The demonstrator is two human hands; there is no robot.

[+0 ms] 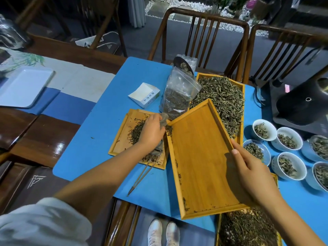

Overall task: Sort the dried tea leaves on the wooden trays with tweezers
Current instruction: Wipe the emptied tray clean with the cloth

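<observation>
Tweezers (142, 174) are lying with their long axis running from the near-left tip on the blue mat (106, 121) up and right toward the small tray (122, 139), tip pointing at the person. The left hand (150, 134) is reaching over that tray's leaf pile (136, 132), fingers curled around a blurred grey thing I cannot identify. The right hand (248, 173) is gripping the right rim of the nearly bare middle tray (200, 157), thumb on top, holding it tilted, its long axis running from near to far-left, far corner over the small tray. A full tray (223, 96) is sitting behind on the desk. A white box (144, 95) is showing printed characters too small to read.
</observation>
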